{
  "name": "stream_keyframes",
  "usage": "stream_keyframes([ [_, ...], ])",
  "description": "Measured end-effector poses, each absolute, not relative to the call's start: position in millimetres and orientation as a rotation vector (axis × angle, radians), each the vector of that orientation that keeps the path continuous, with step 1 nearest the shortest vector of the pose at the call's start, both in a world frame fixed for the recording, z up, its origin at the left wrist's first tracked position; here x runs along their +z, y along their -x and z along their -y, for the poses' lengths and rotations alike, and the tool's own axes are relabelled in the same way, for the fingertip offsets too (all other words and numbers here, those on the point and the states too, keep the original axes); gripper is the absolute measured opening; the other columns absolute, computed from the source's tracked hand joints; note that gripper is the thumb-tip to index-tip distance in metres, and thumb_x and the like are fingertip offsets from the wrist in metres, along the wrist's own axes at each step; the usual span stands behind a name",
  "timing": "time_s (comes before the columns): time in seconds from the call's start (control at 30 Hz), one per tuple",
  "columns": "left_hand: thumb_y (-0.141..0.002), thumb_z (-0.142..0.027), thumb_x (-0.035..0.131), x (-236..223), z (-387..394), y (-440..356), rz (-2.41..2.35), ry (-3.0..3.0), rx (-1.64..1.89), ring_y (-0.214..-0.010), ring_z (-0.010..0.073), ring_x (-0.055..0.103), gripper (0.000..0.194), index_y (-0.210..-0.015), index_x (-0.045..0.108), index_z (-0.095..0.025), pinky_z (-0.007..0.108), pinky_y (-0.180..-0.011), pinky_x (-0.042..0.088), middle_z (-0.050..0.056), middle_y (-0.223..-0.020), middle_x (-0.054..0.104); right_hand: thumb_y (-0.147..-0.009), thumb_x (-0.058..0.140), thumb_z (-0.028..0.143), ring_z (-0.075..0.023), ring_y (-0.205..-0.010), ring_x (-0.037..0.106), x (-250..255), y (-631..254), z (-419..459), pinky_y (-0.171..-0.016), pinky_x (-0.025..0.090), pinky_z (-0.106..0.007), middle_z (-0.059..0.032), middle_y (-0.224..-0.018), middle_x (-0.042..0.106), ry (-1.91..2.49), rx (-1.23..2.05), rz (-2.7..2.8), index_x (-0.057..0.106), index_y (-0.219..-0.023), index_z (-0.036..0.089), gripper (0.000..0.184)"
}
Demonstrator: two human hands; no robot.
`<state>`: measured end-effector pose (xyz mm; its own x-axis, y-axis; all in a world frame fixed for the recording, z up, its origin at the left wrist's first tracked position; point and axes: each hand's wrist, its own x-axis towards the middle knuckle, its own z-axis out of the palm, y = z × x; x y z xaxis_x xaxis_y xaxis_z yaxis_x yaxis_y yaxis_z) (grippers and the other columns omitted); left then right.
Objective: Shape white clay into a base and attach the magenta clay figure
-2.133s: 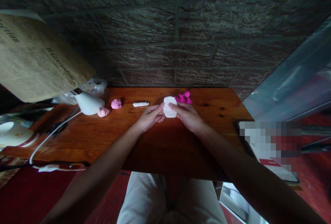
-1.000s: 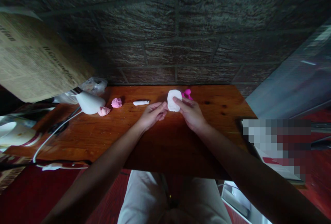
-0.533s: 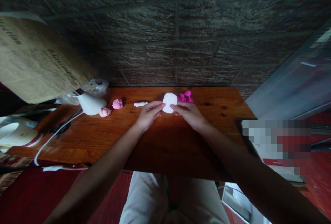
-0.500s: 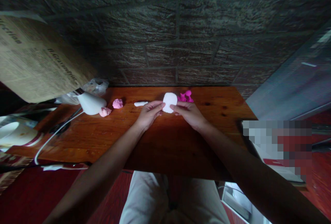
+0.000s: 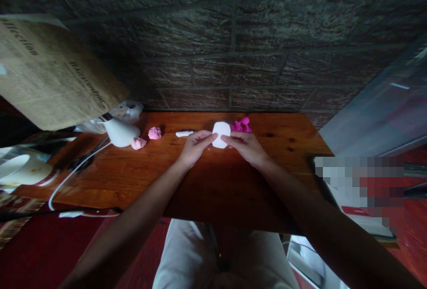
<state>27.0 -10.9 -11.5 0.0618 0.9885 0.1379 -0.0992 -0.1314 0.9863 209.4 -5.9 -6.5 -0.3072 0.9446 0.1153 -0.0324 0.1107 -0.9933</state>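
A flat white piece that looks like modelling clay [image 5: 221,128], roughly oval, is held up between my two hands over the table. My left hand [image 5: 196,147] pinches its left edge, thumb on the near face. Closed on the right edge is my right hand [image 5: 247,147], its thumb also pressed on the face. Bright pink small shapes [image 5: 243,124] lie just behind my right hand. A slim white-handled tool [image 5: 184,133] rests beyond my left hand. Two lumpy pale pink pieces [image 5: 155,133] sit further left.
A white lamp [image 5: 122,132] with a printed paper shade [image 5: 63,75] stands at the left, its white cable [image 5: 71,171] crossing the wooden table [image 5: 133,182]. A white cup [image 5: 25,171] lies at the left edge. A brick wall [image 5: 213,66] closes the back.
The view has shifted slightly. Both thumbs have come a little closer together on the white piece, which looks somewhat more squared at its edges.
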Motion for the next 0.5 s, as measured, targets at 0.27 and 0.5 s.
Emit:
stream_keyframes([
  [0.27, -0.069, -0.046, 0.082, -8.8, 12.2, -25.5, -1.055, -1.359, 1.286, -0.055, 0.008, 0.049, 0.03, -0.075, 0.075, -0.017, 0.022, -0.053, 0.037, -0.001, -0.062, 0.064, -0.073, 0.075, 0.056, -0.0198, -0.079, 0.068, -13.8, -208.8, 4.7, -0.077, 0.053, -0.034, -0.002, -0.076, 0.074, 0.973, 1.321, 1.551, 0.075, -0.08, 0.021, 0.036],
  [0.5, -0.073, -0.05, 0.078, -7.6, 14.4, -25.8, -1.025, -1.428, 1.226, -0.053, 0.0086, 0.048, 0.034, -0.077, 0.073, -0.017, 0.022, -0.052, 0.037, -0.001, -0.061, 0.062, -0.069, 0.075, 0.062, -0.0205, -0.079, 0.067, -9.5, -207.2, 6.2, -0.076, 0.052, -0.035, -0.0022, -0.079, 0.074, 0.94, 1.34, 1.481, 0.075, -0.082, 0.022, 0.042],
])
